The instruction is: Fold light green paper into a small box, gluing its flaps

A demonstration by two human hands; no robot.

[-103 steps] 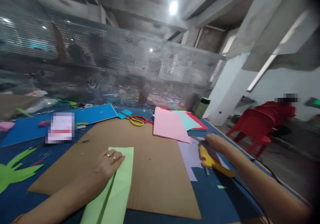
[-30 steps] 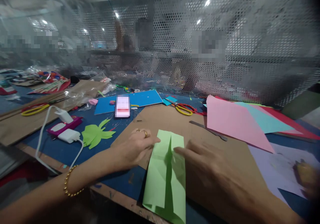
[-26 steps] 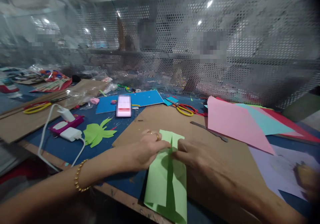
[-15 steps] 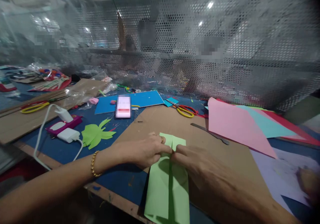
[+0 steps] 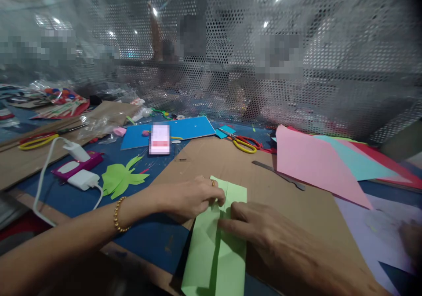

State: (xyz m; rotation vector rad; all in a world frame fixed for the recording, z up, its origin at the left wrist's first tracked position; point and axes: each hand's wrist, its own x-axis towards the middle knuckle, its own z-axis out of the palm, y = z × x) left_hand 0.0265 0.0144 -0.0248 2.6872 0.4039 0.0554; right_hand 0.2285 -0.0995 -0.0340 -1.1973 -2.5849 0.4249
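Observation:
A sheet of light green paper (image 5: 231,243), its two long sides folded in so they meet near the middle, lies on the brown cardboard and runs over the table's front edge. My left hand (image 5: 194,197), with a ring and a gold bead bracelet, rests at its far end, fingers curled in and gripping the left flap. On the right flap lies my right hand (image 5: 253,223), its index finger reaching to the centre slit and the other fingers bent, holding the flap down. The near part of the fold gapes slightly.
Red-and-yellow scissors (image 5: 245,143) and a thin metal blade (image 5: 280,175) lie beyond. Pink paper (image 5: 313,164) tops coloured sheets at right. At left are a green cut-out (image 5: 123,177), a purple power strip (image 5: 77,165) and a phone (image 5: 160,139). A perforated metal screen (image 5: 211,58) stands behind.
My right hand has slid a little toward me along the fold, its index finger now on the centre slit. My left hand stays near the far end. The view has shifted slightly.

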